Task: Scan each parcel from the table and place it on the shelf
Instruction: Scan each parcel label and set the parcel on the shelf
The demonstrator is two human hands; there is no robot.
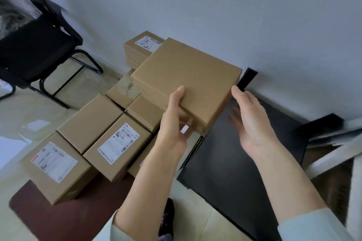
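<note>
While the left hand grips its near-left edge, thumb on top, a flat, plain cardboard parcel hangs tilted over the smooth black shelf, long axis running far-left to near-right. Right hand is spread at its near-right corner, contact unclear.

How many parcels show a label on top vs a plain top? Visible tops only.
Labelled parcels: 3
Plain-top parcels: 4, counting the held parcel in the left hand
Total: 7

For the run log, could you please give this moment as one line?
left hand: holds flat parcel | right hand: open, beside parcel | black shelf: top bare
</note>
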